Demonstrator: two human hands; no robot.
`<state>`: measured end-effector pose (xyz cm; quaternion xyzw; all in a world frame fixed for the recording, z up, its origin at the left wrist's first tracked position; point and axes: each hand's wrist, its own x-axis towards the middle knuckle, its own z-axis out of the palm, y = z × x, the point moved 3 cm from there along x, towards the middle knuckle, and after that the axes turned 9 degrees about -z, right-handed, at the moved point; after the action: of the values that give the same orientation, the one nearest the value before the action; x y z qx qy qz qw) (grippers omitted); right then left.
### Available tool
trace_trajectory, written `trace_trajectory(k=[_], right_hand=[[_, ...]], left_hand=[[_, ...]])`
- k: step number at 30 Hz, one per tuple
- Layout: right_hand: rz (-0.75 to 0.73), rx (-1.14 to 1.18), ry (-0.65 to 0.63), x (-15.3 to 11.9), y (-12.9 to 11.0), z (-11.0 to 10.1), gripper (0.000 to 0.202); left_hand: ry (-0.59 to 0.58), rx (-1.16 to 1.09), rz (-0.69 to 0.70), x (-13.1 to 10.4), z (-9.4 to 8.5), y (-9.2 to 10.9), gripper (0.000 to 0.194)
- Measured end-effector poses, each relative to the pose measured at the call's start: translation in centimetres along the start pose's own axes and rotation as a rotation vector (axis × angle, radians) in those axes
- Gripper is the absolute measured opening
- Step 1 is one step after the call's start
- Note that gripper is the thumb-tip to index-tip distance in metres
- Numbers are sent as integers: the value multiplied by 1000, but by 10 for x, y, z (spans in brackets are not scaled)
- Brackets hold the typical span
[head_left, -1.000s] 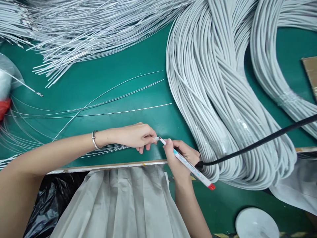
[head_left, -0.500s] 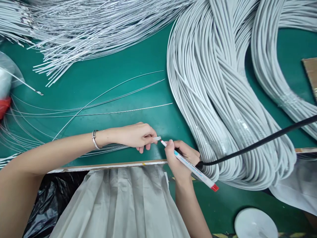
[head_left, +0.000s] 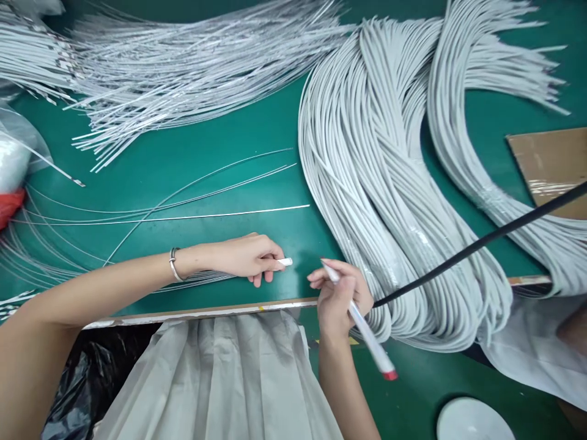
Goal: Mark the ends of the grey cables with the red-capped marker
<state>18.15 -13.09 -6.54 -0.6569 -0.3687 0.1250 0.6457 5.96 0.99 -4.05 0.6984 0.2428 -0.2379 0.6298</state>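
My left hand, with a metal bracelet at its wrist, pinches thin wires whose white end sticks out past the fingertips. The wires run back to the left beneath my forearm. To the right, my right hand grips a white marker with a red end pointing toward the lower right. The marker's upper tip is apart from the white wire end. Several loose thin wires lie on the green table above my left hand.
Thick bundles of grey cable curve down the right side. Silvery wires are heaped at the back left. A black cord crosses the right side, near cardboard. A white round object sits lower right, below another person's clothing.
My right hand has drawn the marker away from the wire end and turned it. My left hand keeps its pinch. The view has shifted, showing more of the cardboard and bundles at right.
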Motion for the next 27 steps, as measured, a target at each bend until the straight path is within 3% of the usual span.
trace_trajectory(k=[2,6,10,14,18,27], right_hand=[[20,123,-18,-1,-2,1,42],[41,75,-203,1,-13,12,28],[-50,57,-422,5,-30,37,17],[-120,161,-530,6,-43,61,25],[-165,182,-534,10,-53,75,30],[-237,224,-409,15,-67,86,27]], left_hand=[[26,-15,22,-10,-4,11,30],[119,43,99,-37,-13,44,30],[222,143,227,-62,-18,71,30],[415,311,298,-78,-20,86,35],[593,423,347,-88,-20,94,31],[657,211,383,-91,-20,95,16]])
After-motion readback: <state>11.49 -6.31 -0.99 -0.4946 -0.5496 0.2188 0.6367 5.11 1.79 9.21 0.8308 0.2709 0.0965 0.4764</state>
